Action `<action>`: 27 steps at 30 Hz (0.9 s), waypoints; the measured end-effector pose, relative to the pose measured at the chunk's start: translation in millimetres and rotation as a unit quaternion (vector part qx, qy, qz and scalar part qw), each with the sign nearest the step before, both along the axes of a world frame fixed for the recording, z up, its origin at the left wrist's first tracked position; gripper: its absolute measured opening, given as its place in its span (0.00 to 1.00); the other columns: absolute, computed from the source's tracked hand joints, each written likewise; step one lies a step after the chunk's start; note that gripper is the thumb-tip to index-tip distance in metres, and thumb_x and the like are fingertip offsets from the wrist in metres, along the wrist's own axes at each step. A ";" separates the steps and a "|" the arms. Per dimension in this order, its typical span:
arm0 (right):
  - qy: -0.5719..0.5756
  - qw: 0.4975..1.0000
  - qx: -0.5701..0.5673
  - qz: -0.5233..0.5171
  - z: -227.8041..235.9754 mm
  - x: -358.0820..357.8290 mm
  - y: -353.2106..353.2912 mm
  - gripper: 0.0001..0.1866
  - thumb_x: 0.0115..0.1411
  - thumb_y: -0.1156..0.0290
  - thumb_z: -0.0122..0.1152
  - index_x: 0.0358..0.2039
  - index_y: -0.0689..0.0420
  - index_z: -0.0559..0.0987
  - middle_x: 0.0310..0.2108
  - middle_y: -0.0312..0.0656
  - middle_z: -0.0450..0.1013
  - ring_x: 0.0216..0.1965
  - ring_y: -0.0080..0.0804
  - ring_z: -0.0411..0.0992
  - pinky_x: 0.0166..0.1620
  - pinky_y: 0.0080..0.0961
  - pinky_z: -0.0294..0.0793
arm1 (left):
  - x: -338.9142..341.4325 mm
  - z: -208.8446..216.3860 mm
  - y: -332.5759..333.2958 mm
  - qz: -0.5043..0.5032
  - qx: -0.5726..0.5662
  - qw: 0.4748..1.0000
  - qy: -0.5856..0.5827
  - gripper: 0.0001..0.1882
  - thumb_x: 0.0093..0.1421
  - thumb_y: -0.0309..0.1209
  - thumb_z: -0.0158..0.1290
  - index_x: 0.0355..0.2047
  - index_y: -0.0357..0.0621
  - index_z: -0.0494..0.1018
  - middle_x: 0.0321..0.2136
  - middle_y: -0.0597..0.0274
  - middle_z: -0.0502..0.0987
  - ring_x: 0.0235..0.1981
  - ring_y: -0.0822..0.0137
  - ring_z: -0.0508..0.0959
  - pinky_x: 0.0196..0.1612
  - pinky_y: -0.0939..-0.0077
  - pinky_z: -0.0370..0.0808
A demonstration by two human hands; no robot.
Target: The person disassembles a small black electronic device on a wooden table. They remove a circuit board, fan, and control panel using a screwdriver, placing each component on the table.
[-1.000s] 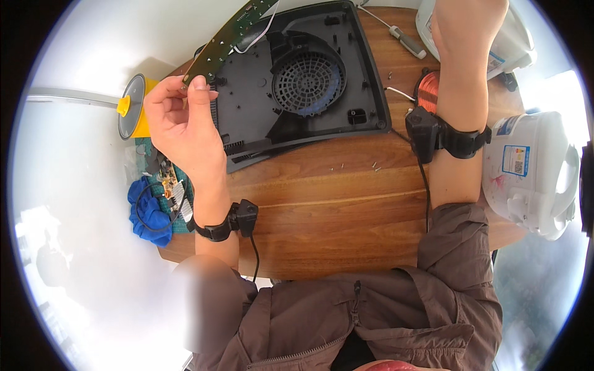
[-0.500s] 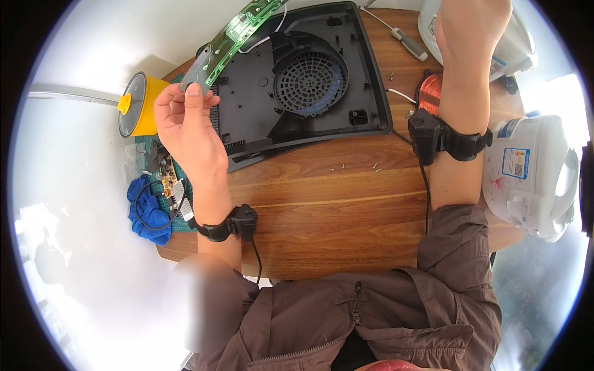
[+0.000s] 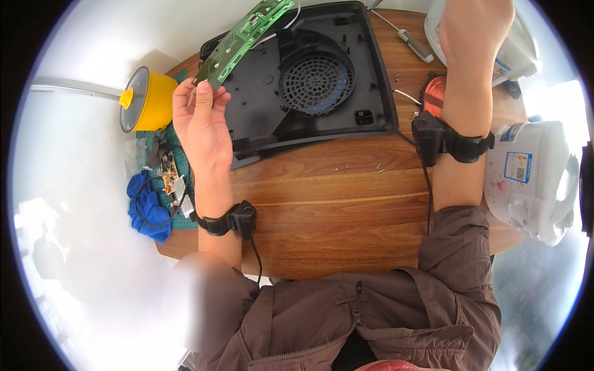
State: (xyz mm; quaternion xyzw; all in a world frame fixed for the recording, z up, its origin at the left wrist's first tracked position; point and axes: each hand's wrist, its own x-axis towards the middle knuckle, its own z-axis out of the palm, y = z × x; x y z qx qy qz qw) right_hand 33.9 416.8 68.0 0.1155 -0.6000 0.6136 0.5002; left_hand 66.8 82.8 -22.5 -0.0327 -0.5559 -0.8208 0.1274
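Note:
My left hand (image 3: 203,133) pinches the lower end of a long green circuit board (image 3: 242,43) between thumb and fingers. Tilted up to the right, the board is held above the left part of a black plastic housing (image 3: 260,120), and its upper end runs out of the picture. A thin white wire (image 3: 266,41) shows beside it. Inside the housing is a round vent grille (image 3: 317,82). My right arm reaches to the far right; only the back part of my right hand (image 3: 477,31) shows, its fingers beyond the top edge, so what it touches is hidden.
At right are a screwdriver (image 3: 416,46), a copper wire coil (image 3: 434,96), a white appliance (image 3: 529,182) and another white one (image 3: 523,52) behind my arm. Small screws (image 3: 380,167) lie mid-table. A yellow pot (image 3: 159,99), blue cloth (image 3: 147,213) and small circuit board (image 3: 169,173) stand left.
My left hand and the circuit board have shifted a little to the right, and the glare on the board has faded. The right arm stays nearly where it was.

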 end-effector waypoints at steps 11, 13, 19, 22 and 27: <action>0.042 0.997 0.006 0.062 -5.3 -2.3 5.4 0.21 0.66 0.79 0.63 0.59 0.65 0.73 0.44 0.43 0.76 0.46 0.27 0.77 0.49 0.18 0.76 | 3.0 -11.5 9.2 -0.039 0.009 0.999 -0.013 0.11 0.70 0.28 0.57 0.50 0.49 0.71 0.43 0.63 0.78 0.42 0.65 0.77 0.50 0.68 0.76; 0.030 0.998 0.017 0.052 -5.4 -2.0 5.9 0.21 0.66 0.79 0.63 0.59 0.65 0.73 0.44 0.42 0.76 0.46 0.27 0.77 0.49 0.18 0.76 | 3.9 -11.6 10.4 -0.032 0.002 0.999 -0.014 0.11 0.70 0.28 0.56 0.51 0.49 0.71 0.43 0.63 0.78 0.42 0.65 0.77 0.50 0.68 0.76; 0.029 0.998 0.011 0.054 -4.7 -2.1 3.5 0.21 0.66 0.78 0.63 0.59 0.65 0.73 0.42 0.42 0.76 0.46 0.27 0.76 0.48 0.18 0.76 | -2.8 -9.6 0.8 0.017 0.015 1.000 0.017 0.10 0.69 0.26 0.57 0.49 0.44 0.71 0.41 0.60 0.77 0.39 0.66 0.79 0.46 0.69 0.79; 0.042 0.997 0.009 0.067 -4.6 -1.5 4.0 0.21 0.66 0.78 0.63 0.59 0.65 0.73 0.42 0.42 0.76 0.46 0.27 0.76 0.49 0.18 0.76 | -5.4 -0.9 -9.7 0.047 0.026 0.997 0.053 0.10 0.69 0.25 0.56 0.48 0.45 0.71 0.41 0.60 0.77 0.39 0.65 0.78 0.46 0.68 0.78; -0.007 1.000 0.012 0.008 -0.6 0.6 -1.9 0.22 0.65 0.79 0.63 0.59 0.65 0.73 0.42 0.43 0.76 0.45 0.28 0.77 0.49 0.19 0.77 | -6.4 15.8 -20.9 0.107 0.026 0.988 0.109 0.09 0.69 0.25 0.56 0.48 0.47 0.71 0.43 0.61 0.78 0.42 0.65 0.78 0.49 0.68 0.76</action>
